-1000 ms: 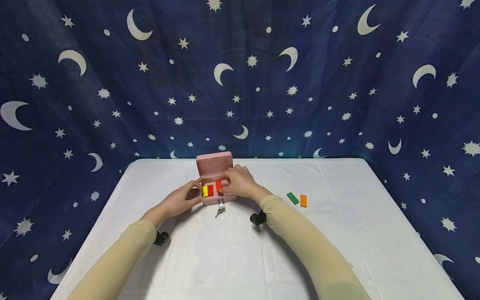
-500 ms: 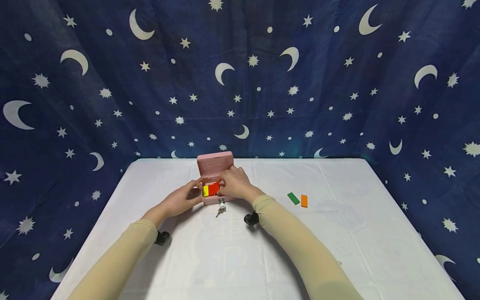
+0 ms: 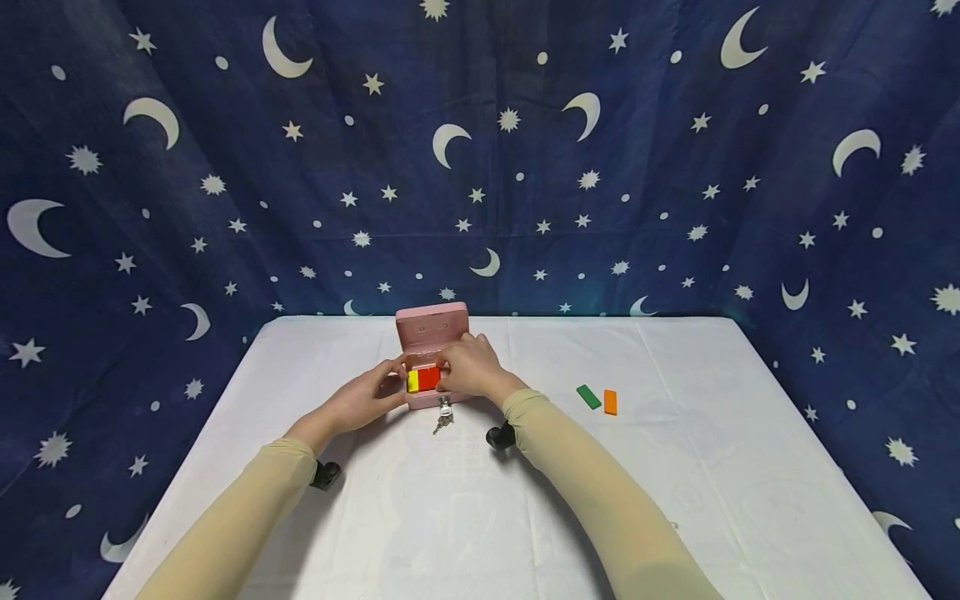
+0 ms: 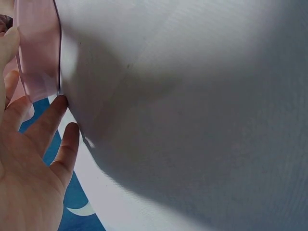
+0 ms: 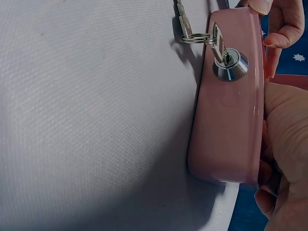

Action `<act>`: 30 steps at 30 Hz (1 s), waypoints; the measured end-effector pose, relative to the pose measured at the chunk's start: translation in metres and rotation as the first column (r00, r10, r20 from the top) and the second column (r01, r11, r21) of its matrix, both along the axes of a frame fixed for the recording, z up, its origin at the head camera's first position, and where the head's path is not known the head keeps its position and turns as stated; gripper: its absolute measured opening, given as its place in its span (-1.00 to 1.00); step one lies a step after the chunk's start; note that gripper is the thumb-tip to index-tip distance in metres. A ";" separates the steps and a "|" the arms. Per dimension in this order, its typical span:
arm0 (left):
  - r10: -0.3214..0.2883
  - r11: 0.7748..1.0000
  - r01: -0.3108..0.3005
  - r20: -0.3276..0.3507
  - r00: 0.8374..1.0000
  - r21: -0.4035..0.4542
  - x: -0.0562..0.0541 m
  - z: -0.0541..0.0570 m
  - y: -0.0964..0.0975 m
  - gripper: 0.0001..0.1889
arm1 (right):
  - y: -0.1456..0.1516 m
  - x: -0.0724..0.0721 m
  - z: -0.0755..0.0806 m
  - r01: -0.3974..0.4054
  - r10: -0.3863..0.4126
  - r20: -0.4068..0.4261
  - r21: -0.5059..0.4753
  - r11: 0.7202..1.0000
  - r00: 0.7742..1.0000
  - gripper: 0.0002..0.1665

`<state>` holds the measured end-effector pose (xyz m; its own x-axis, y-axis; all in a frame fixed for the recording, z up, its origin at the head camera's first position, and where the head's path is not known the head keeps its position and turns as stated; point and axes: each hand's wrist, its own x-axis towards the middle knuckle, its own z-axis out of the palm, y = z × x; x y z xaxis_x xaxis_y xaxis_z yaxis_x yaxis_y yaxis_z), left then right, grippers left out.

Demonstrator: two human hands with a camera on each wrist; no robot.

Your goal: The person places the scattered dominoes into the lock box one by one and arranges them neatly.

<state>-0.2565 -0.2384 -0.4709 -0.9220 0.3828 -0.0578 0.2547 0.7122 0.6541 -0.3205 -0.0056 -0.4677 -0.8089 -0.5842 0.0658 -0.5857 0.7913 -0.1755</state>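
Note:
A small pink metal lockbox (image 3: 424,402) stands on the table with its lid raised. Inside lie a yellow block (image 3: 413,382) and a red block (image 3: 423,380), side by side. My right hand (image 3: 474,367) reaches into the box and pinches a second red block (image 3: 435,378), which sits against the first; its fingertips are partly hidden. At the box's left end, my left hand (image 3: 358,402) holds the box between thumb and fingers. In the right wrist view, a key (image 5: 219,43) sits in the front lock (image 5: 231,66), with another key on its ring.
A green block (image 3: 588,397) and an orange block (image 3: 611,402) lie on the white tablecloth (image 3: 480,517), to the right of the box. Behind the table hangs a dark blue curtain (image 3: 525,150) with moons and stars. Each wrist wears a black camera.
My right hand has moved left inside the box, bringing its red block from apart to beside the other red one. My left hand has kept its place on the box.

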 end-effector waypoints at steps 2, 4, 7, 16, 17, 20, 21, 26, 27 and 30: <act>-0.004 1.000 0.004 -0.004 1.000 0.002 0.000 0.000 0.000 -0.60 | 0.000 0.000 0.000 0.003 -0.003 0.006 0.003 1.000 1.000 -0.77; -0.007 1.000 0.007 -0.005 1.000 0.003 0.000 0.000 0.001 -0.60 | 0.001 -0.001 0.000 0.007 -0.007 0.011 0.003 1.000 1.000 -0.75; -0.008 1.000 0.008 -0.008 1.000 0.001 0.000 0.001 0.001 -0.61 | 0.001 -0.001 0.000 0.010 -0.010 0.017 0.000 1.000 1.000 -0.74; -0.002 1.000 0.002 -0.001 1.000 0.001 0.001 0.002 0.001 -0.61 | 0.000 0.000 -0.002 0.018 -0.018 0.011 0.010 1.000 1.000 -0.67; 0.000 1.000 0.000 0.001 1.000 0.002 0.001 0.002 0.001 -0.61 | 0.000 -0.001 -0.002 0.018 -0.018 0.011 0.010 1.000 1.000 -0.66; 0.003 1.000 -0.003 0.004 1.000 0.002 0.000 0.001 0.001 -0.61 | 0.000 -0.001 -0.002 0.014 -0.014 0.011 0.008 1.000 1.000 -0.65; 0.004 1.000 -0.004 0.004 1.000 0.001 0.000 0.001 0.001 -0.62 | 0.000 -0.001 -0.003 0.012 -0.012 0.013 0.006 1.000 1.000 -0.65; 0.004 1.000 -0.004 0.004 1.000 -0.003 0.000 0.001 0.001 -0.61 | 0.001 0.000 -0.002 0.014 -0.014 0.020 -0.004 1.000 1.000 -0.61; 0.005 1.000 -0.005 0.004 1.000 -0.004 0.000 0.000 0.001 -0.61 | 0.002 0.000 -0.001 0.015 -0.015 0.020 -0.006 1.000 1.000 -0.59; 0.006 1.000 -0.006 0.003 1.000 -0.006 0.000 0.000 0.000 -0.61 | 0.003 0.001 -0.001 0.016 -0.016 0.024 -0.010 1.000 1.000 -0.53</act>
<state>-0.2562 -0.2380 -0.4710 -0.9242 0.3767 -0.0630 0.2481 0.7175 0.6509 -0.3199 -0.0029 -0.4684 -0.8197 -0.5704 0.0526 -0.5684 0.7987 -0.1974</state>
